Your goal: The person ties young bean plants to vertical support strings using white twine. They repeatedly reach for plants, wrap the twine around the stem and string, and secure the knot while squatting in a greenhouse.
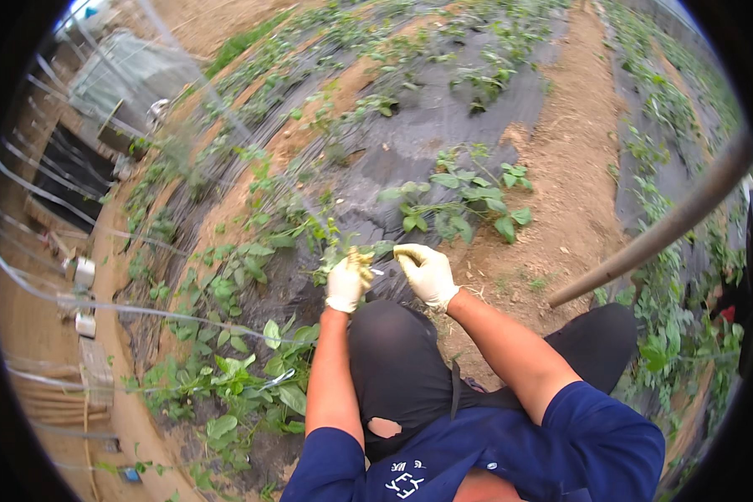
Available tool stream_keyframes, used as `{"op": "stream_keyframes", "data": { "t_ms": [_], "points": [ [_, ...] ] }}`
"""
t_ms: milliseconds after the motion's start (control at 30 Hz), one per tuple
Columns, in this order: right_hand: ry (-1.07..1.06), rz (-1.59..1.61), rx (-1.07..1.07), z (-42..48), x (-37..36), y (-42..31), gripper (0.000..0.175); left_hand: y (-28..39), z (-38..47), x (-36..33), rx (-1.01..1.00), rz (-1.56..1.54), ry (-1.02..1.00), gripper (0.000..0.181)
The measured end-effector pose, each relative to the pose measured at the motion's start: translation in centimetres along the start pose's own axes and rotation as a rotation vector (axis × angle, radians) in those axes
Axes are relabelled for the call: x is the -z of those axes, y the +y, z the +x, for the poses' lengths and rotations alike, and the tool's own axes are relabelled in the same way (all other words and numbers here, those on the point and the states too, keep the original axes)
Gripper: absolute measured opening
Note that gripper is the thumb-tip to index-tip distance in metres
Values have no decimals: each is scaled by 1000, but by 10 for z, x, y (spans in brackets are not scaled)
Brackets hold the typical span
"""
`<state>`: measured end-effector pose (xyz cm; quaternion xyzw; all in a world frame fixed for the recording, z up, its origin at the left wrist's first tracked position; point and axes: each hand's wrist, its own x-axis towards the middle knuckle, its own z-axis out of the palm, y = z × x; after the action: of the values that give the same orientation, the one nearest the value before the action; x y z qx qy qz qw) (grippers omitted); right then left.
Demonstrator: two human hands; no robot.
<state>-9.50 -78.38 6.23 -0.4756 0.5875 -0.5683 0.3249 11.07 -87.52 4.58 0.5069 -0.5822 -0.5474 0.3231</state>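
My left hand (349,280), in a pale glove with stained fingertips, is raised just beyond my knee with its fingers curled. A leafy vine (326,238) and a thin strand of twine (301,199) run down towards it; whether the fingers grip either one is not clear. A small white strip (377,271) shows beside those fingertips, towards the other hand. My right hand (427,274), in a matching glove, is bent with its fingertips turned inward and hidden from view. Under both hands lies a bed covered with black plastic mulch film (395,169).
A thick pole (659,226) slants in from the right. Broad-leaved plants (477,194) grow ahead, and more foliage (232,376) lies to my left. Pale twines (163,309) cross the left side. A bare soil path (568,125) runs between the beds.
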Motion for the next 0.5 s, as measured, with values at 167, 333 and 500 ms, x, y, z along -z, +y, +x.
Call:
{"op": "stream_keyframes", "data": {
  "t_ms": [167, 333, 500],
  "points": [
    [37, -202, -262, -31, 44, 78, 30, 11, -5, 20, 114, -113, 54, 56],
    [48, -376, -534, -62, 68, 154, 31, 31, -26, 26, 134, 49, 93, 48],
    [19, -508, -644, -79, 75, 222, 27, 77, -23, -3, 174, 344, -332, 41]
  ]
}}
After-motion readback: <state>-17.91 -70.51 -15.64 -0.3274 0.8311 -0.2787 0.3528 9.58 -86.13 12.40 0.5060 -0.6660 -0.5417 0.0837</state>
